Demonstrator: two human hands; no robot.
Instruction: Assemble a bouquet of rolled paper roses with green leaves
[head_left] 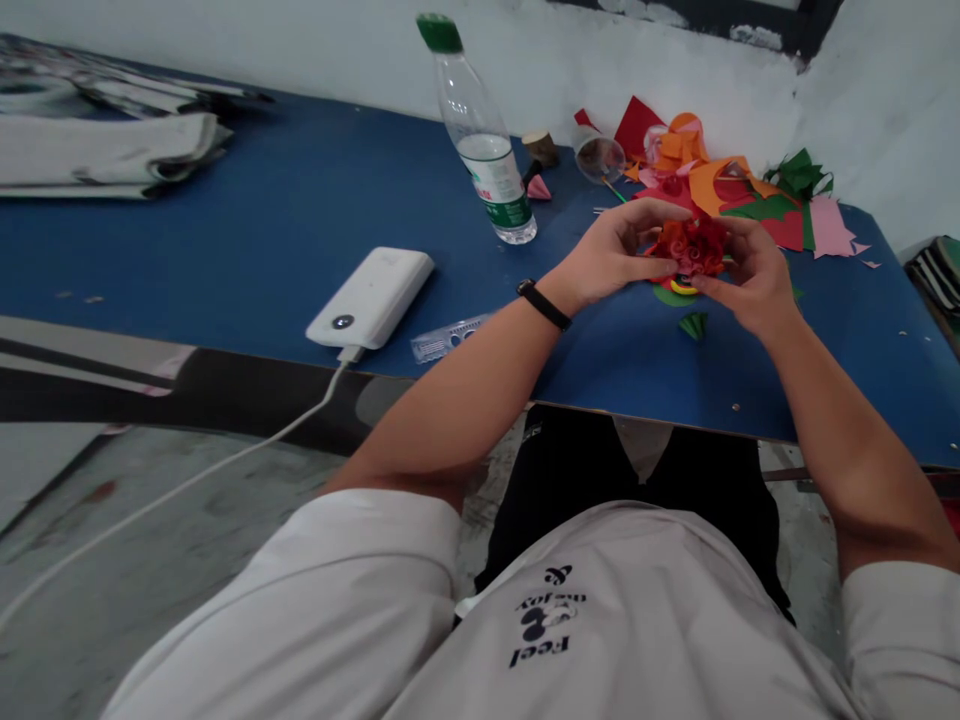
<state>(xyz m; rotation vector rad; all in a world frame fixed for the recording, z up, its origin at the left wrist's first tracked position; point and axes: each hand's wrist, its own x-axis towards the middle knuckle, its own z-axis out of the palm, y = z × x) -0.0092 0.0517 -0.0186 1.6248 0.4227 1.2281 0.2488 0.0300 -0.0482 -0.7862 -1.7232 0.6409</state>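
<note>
Both my hands close around a small bunch of red and orange paper flowers [694,245] at the right part of the blue table. My left hand [611,250] grips its left side, thumb at the front and fingers behind. On the other side, my right hand [759,275] holds it between thumb and fingers. Something yellow and black [683,286] shows at the bottom of the bunch, partly hidden by my thumbs. Under it lies a round green paper piece [670,297]. A folded green paper piece [694,324] sits just in front of my hands.
Coloured paper scraps [787,225] and a clear cup [598,158] lie behind my hands. A plastic bottle [491,170] stands left of them. Nearer the front edge are a white power bank [371,298] with a cable and a clear ruler [446,340]. Folded cloth [105,155] lies far left.
</note>
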